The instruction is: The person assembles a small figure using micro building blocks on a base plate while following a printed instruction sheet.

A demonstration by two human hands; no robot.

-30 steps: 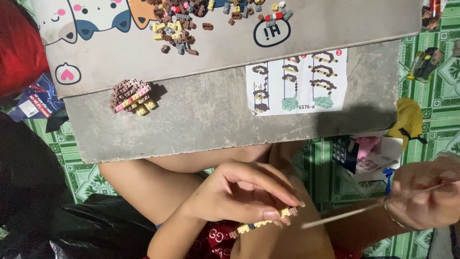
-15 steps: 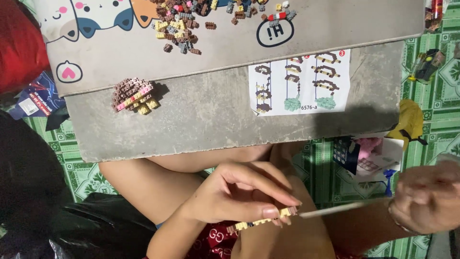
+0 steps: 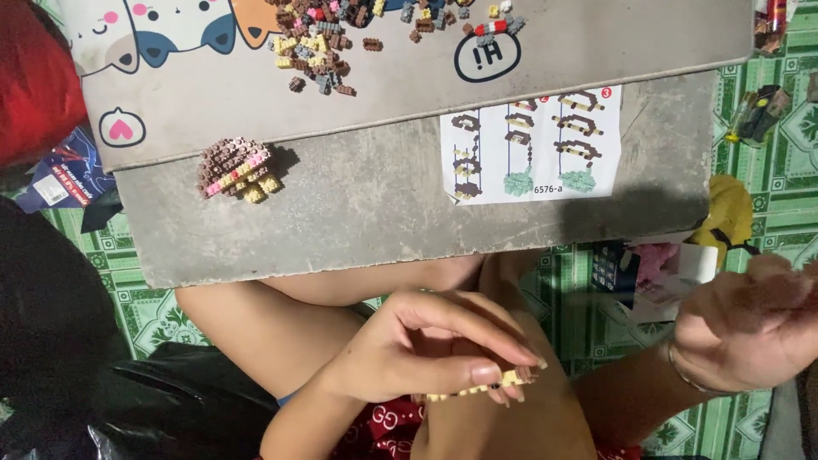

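Note:
My left hand point(image 3: 426, 349) hovers over my lap, thumb and fingers pinched on a short strip of small yellow and brown bricks point(image 3: 486, 388). My right hand point(image 3: 750, 324) is at the right edge, blurred by motion, fingers curled; a faint streak of the thin stick point(image 3: 613, 298) runs left from it. On the grey board point(image 3: 383, 213) above lie a small brown, pink and yellow brick model point(image 3: 234, 169) and a printed instruction sheet point(image 3: 532, 145). Several loose bricks point(image 3: 319, 43) are scattered on the cartoon-printed surface point(image 3: 187, 85) behind.
A green patterned mat point(image 3: 153, 315) covers the floor. A yellow toy point(image 3: 724, 213) and small boxes point(image 3: 648, 264) lie right of the board. A red cushion point(image 3: 30, 77) is at top left, and a black bag point(image 3: 170, 400) at lower left.
My right hand has pulled up and to the right with the stick, away from the brick strip. My left hand stays pinched on the strip in nearly the same place.

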